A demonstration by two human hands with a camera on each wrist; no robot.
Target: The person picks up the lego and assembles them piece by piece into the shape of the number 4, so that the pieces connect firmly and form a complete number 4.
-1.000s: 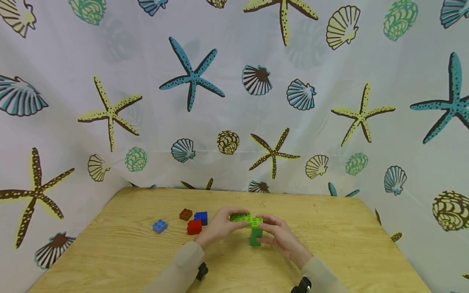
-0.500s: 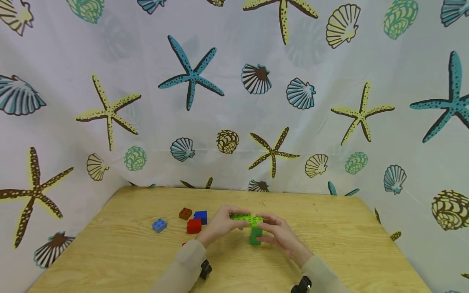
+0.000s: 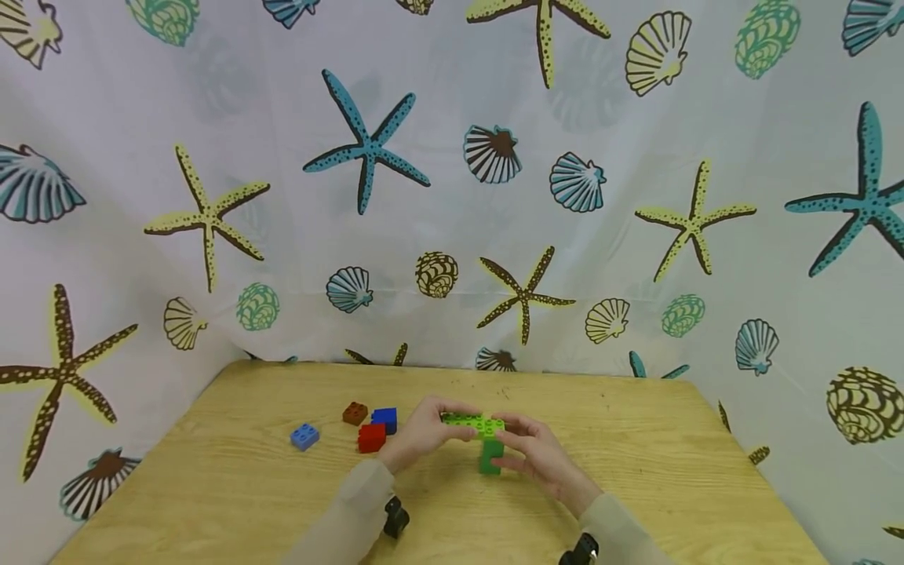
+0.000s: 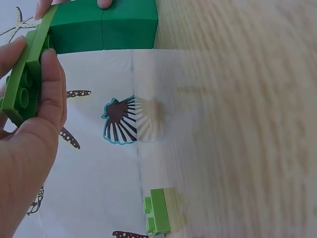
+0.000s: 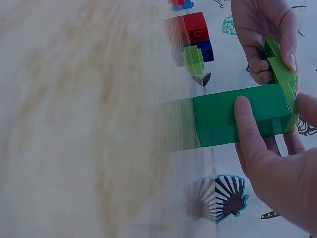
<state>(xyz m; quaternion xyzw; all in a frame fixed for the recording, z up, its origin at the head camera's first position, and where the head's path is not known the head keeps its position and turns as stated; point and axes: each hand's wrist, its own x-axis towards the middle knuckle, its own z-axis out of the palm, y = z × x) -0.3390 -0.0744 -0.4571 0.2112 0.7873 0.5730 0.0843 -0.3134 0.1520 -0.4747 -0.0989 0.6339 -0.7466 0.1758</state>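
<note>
In the head view, two stacked dark green bricks stand upright on the table as a column. Light green building bricks cap it and reach out leftward past its side, forming a step in both wrist views. My left hand pinches the overhanging light green end between thumb and fingers. At the column, my right hand holds the stack: one digit lies on the dark green side and others touch the light green top. Parts of the light green bricks are hidden by fingers.
Left of my hands lie a red brick, a dark blue brick, a brown brick and a lighter blue brick. A separate light green brick sits on the table. A shell-patterned cloth hangs behind.
The light green piece in my left hand looked darker and tilted one second ago; now it looks level with the top. My right hand stays nearly still. A red bit beside my left sleeve is now hidden.
</note>
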